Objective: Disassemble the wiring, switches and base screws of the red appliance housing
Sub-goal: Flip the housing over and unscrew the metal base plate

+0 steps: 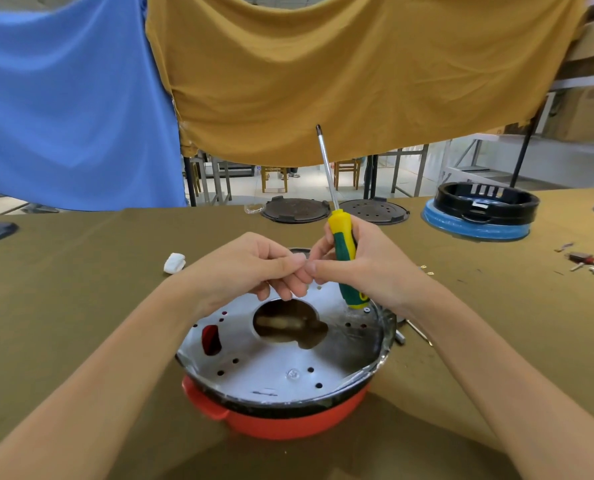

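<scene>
Red appliance housing (pixel 281 415) sits upside down on the brown table (pixel 63 306), right in front of me, with its shiny metal base plate (pixel 271 362) facing up. My two hands meet just above the far side of the housing. My right hand (pixel 368 265) has its fingers curled round the yellow and green screwdriver (pixel 344 251), with the tip pointing up and away from the housing. That hand's thumb and first finger also touch the fingertips of my left hand (pixel 254 268), which are pinched together. I think they are passing a tiny screw, but it is too small for me to see. One screw (pixel 367 310) sits on the plate near the right edge of the housing, just under the handle. The housing looks hard and stiff, and not too heavy, I guess. The plate looks smooth and slippery, and its edge may be sharp, so I would hold the housing by the red side or the little red handle (pixel 202 400) at the front left.
</scene>
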`<state>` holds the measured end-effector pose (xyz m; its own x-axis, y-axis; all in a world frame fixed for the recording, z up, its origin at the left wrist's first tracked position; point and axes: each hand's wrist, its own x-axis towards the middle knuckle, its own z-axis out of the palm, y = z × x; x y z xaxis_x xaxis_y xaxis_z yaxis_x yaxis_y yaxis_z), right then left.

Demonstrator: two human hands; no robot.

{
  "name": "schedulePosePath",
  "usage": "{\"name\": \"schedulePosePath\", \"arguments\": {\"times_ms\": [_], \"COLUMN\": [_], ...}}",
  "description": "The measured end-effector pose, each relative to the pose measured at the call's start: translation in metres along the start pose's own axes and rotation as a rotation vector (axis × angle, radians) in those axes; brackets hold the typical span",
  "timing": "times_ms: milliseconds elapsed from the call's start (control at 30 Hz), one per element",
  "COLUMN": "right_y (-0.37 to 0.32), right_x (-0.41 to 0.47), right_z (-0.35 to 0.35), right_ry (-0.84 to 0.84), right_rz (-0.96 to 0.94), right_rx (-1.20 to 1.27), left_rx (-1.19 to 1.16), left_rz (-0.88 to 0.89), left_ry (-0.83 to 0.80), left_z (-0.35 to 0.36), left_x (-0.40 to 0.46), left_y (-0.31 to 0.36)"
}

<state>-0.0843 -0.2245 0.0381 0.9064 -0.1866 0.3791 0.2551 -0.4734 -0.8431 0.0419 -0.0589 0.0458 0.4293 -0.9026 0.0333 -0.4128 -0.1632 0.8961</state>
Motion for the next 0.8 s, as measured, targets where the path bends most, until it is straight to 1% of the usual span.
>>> {"name": "schedulePosePath", "arguments": {"times_ms": [133, 333, 433, 533, 600, 667, 700, 767, 800], "right_y": [0.004, 0.006, 0.007, 0.005, 0.004, 0.004, 0.005, 0.010, 0.014], "right_x": [0.001, 0.003, 0.004, 0.004, 0.005, 0.003, 0.001, -0.008, -0.015], "right_z": [-0.002, -0.001, 0.000, -0.004, -0.012, -0.024, -0.032, -0.049, -0.057], "right_ry": [0.051, 0.065, 0.073, 0.102, 0.140, 0.210, 0.247, 0.269, 0.249], "right_rz": [0.030, 0.069, 0.093, 0.107, 0.111, 0.130, 0.149, 0.209, 0.241], "right_rx": [0.089, 0.353, 0.385, 0.443, 0.483, 0.411, 0.314, 0.079, -0.053], "left_rx": [0.016, 0.029, 0.092, 0.220, 0.470, 0.715, 0.753, 0.706, 0.684], "left_rz": [0.010, 0.079, 0.091, 0.108, 0.104, 0.040, -0.017, -0.156, -0.217], "left_ry": [0.021, 0.103, 0.101, 0.124, 0.202, 0.268, 0.281, 0.268, 0.249], "left_z": [-0.001, 0.002, 0.002, -0.002, -0.011, -0.020, -0.025, -0.032, -0.034], "left_x": [0.000, 0.002, 0.001, 0.000, 0.000, -0.001, -0.002, -0.005, -0.005], "left_y": [0.000, -0.001, 0.001, 0.000, -0.002, -0.009, -0.013, -0.023, -0.026]}}
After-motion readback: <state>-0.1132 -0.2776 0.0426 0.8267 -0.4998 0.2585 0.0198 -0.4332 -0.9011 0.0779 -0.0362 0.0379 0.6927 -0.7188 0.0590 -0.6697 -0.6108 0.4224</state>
